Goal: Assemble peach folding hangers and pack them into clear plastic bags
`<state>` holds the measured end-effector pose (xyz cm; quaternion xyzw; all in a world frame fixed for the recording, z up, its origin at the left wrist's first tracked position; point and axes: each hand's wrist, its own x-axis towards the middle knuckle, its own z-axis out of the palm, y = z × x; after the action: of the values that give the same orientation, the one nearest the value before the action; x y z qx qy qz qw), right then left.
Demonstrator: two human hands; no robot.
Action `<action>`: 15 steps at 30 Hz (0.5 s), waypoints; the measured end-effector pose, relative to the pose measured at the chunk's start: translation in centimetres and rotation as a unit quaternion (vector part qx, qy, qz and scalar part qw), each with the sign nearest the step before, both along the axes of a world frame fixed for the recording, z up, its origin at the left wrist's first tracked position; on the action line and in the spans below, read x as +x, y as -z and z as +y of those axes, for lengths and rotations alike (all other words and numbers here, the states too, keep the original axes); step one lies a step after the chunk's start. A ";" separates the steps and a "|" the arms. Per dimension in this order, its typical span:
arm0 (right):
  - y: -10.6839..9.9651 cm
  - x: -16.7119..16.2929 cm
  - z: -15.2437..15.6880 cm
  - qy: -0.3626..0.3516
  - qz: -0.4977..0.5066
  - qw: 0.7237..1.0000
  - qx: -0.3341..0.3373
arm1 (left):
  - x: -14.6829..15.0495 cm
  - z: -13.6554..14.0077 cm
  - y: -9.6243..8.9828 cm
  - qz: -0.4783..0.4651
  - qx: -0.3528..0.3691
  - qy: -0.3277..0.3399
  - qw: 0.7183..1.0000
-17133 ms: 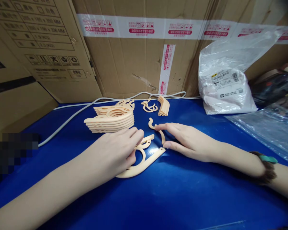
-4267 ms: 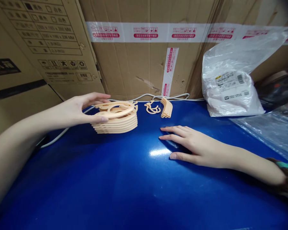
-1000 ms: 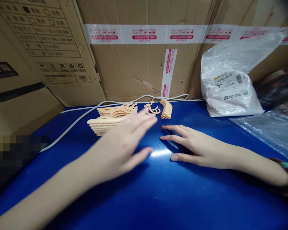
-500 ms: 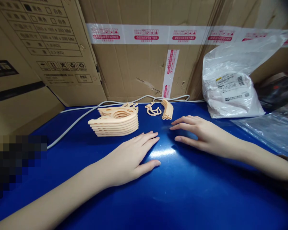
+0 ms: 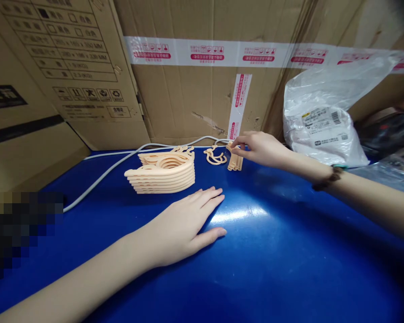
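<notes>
My left hand [image 5: 188, 226] lies palm down on the blue tabletop, fingers stretched out and thumb apart, holding nothing. Just beyond it stands a stack of beige plastic folding hanger bodies [image 5: 161, 172]. Farther right, a small group of beige hanger hooks [image 5: 215, 156] rests on the table. Beside the hooks is a bundle of short, bent beige plastic hanger arms [image 5: 234, 162]. My right hand [image 5: 261, 148] reaches over this bundle from the right. Its thumb and fingers close at the upper end of the arms, partly covering them; the exact contact is hard to see.
Cardboard boxes [image 5: 188, 98] wall off the back and left. A white cable [image 5: 104, 177] runs along the rear of the blue table [image 5: 256, 269]. At the back right sits a white plastic bag [image 5: 323, 130] with a label, near clear plastic wrapping [image 5: 387, 172].
My right hand has moved forward and left, from above the open tabletop to the bundle of hanger arms, and its fingers have drawn together. My left hand has stayed in place.
</notes>
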<state>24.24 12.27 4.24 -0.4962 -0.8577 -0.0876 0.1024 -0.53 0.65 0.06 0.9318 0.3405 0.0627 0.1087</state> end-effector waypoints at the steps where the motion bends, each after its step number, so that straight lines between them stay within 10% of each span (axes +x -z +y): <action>1: 0.0 -0.6 0.4 0.000 -0.004 1.000 -0.004 | 0.0 0.0 0.0 0.003 -0.001 0.000 1.000; 15: 0.8 -4.7 2.8 0.000 -0.022 0.998 -0.057 | 0.0 0.1 0.1 -0.009 0.006 0.006 1.000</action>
<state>19.59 15.03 3.47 -0.4991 -0.8634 -0.0494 0.0546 -0.54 0.80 -0.09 0.9338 0.3337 0.0729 0.1063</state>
